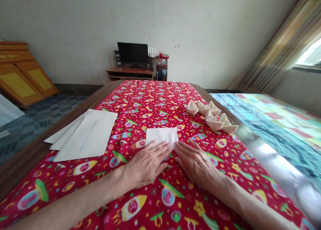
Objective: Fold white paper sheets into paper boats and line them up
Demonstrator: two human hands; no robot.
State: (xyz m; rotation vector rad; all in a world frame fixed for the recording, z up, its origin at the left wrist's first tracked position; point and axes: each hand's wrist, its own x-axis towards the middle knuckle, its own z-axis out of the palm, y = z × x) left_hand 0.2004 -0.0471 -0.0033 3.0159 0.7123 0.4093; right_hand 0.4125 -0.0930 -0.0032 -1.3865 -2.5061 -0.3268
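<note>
A small folded white paper (pixel 162 135) lies on the red rocket-print tablecloth (pixel 155 102) in front of me. My left hand (pixel 146 163) lies flat with fingers stretched out, its fingertips on the paper's near edge. My right hand (pixel 195 161) lies flat beside it, fingers extended toward the paper's right corner. Both hands press down and hold nothing.
A stack of white sheets (pixel 84 134) lies to the left on the cloth. Several folded beige paper shapes (pixel 212 116) sit at the right. The wooden table edge (pixel 22 159) runs along the left. A desk with a monitor (pixel 132 54) stands by the far wall.
</note>
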